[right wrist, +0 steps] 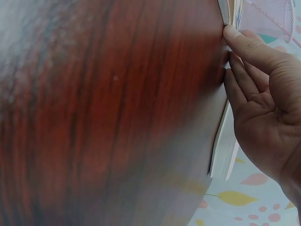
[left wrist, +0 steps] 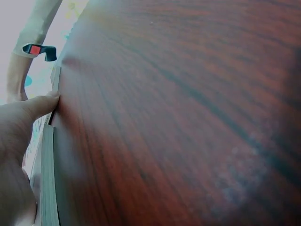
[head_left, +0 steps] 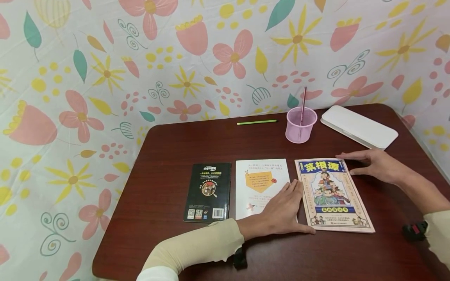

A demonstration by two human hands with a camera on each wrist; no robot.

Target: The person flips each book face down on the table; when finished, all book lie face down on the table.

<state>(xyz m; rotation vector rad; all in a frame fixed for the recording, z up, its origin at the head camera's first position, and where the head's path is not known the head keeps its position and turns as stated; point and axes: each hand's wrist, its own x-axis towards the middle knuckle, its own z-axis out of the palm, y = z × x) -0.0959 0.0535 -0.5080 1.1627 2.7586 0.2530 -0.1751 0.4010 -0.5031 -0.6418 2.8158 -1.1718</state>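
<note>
- Left hand point(head_left: 281, 212): fingers long and nearly straight, gripping nothing; lies over the lower right part of the white-covered book, fingertips along the left edge of the illustrated book, thumb at its lower left corner.
- Illustrated book point(head_left: 334, 195): blue title band, cartoon figures on the cover; flat on the dark wood table point(head_left: 218, 142), rightmost of three in a row, between the two hands. Handling, by judgement: a thin paperback, light, bendable, with a fairly smooth cover that may slide readily on the polished top. Best steered by flat pressure on both long edges; for lifting, thumb beneath one long edge and fingers above. Corners likely to crease if pinched hard.
- White-covered book point(head_left: 253, 191): orange panel; just left of the above, partly covered by the left hand. Probably of similar limpness.
- Black book point(head_left: 207, 193): leftmost of the row, barcode at lower right.
- Right hand point(head_left: 381, 166): fingers extended, thumb apart from them, at the upper right edge of the illustrated book; how firmly it presses is hard to tell from the wrist view.
- White case point(head_left: 358, 127): beyond the right hand.
- Pink mesh cup point(head_left: 299, 130): upright, one slim stick point(head_left: 303, 101) inside.
- Green pencil point(head_left: 256, 122): lying near the far edge.
- Floral cloth point(head_left: 193, 58): backdrop.
</note>
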